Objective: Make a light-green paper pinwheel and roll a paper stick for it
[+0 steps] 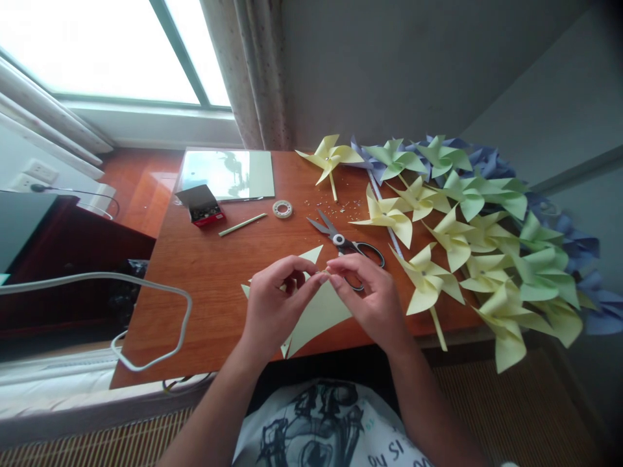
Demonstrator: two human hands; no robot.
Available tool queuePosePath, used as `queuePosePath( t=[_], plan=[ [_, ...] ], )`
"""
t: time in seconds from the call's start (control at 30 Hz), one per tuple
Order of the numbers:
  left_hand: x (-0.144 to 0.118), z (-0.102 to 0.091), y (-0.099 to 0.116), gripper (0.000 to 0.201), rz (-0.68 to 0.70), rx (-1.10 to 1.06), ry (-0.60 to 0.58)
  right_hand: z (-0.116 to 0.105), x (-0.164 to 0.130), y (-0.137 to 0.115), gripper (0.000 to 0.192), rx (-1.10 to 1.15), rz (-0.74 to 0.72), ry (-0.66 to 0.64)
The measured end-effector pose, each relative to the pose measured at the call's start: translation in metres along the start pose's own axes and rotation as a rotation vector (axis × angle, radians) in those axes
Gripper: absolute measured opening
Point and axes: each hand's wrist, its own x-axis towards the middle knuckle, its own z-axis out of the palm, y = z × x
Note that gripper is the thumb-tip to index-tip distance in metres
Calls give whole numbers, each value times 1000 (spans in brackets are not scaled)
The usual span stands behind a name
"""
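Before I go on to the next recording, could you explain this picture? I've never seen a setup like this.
There is no machine here: a camera worn on a person's head looks forward and down, giving this single view. The bare left hand and right hand meet at the fingertips, apparently pinching a small item too tiny to identify. Below them, cut pale paper lies on the wooden table. Beyond are scissors with open blades, a tape roll, a thin pale stick and an open red box. To the right are many paper pinwheels: yellow, green and bluish purple.
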Motion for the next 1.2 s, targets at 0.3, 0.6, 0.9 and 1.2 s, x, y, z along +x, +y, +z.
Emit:
queuePosePath(
  t=[0.3,0.6,0.9,1.2],
  plan=[
    [-3,-3,2,3,35,-60,-67,11,-5,3,8,85,43,23],
    [-3,-3,4,5,52,-65,-67,9,-5,0,10,69,-9,17],
    [-3,-1,9,12,74,-32,-103,14,-4,-2,8,216,80,30],
    [-9,-13,5,12,-68,-148,118,18,-3,15,9,582,332,277]
  ],
)
